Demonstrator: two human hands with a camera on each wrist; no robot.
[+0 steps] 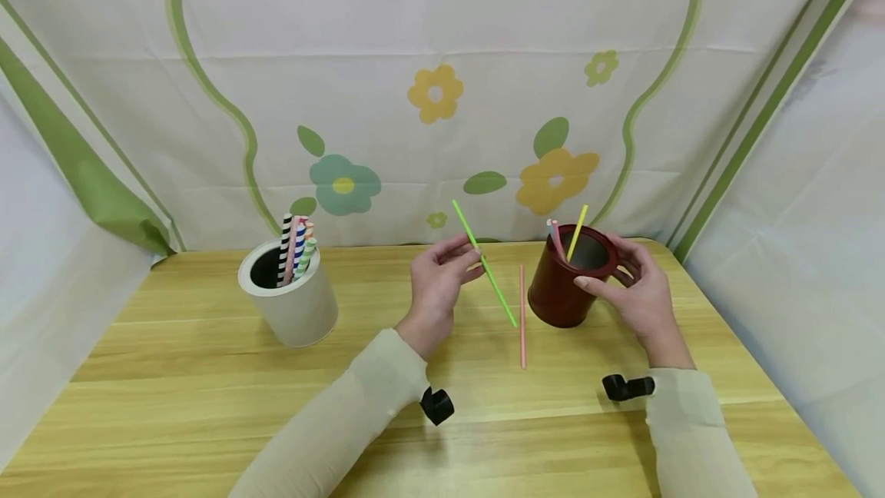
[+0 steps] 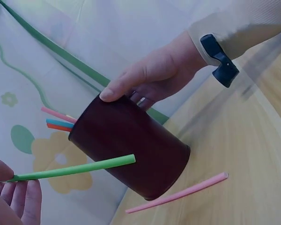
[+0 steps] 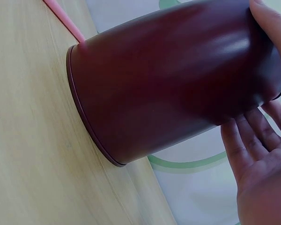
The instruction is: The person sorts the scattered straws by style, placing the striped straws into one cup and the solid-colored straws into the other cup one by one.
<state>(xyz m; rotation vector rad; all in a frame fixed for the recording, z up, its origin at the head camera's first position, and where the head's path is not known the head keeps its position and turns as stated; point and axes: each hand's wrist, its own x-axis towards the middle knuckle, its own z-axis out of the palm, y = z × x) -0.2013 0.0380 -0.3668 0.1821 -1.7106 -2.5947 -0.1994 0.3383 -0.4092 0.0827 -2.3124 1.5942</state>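
Note:
Between thumb and fingers, my left hand [image 1: 440, 283] pinches a green straw [image 1: 492, 280] above the table, its lower end slanting toward the right. My right hand [image 1: 643, 290] grips a dark red cup [image 1: 563, 294] around its upper right side, thumb in front and fingers behind. A yellow straw [image 1: 578, 233] leans in that cup, with pink, blue and orange straws beside it, whose ends show in the left wrist view. On the table left of the cup lies a pink straw [image 1: 522, 329], partly behind the green straw's lower end in the head view.
At the left stands a white cup [image 1: 304, 317] holding several striped straws [image 1: 296, 252]. A floral curtain [image 1: 442, 152] hangs behind the wooden table [image 1: 173, 406] and along both sides. Black wrist cameras [image 1: 437, 406] sit at both cuffs.

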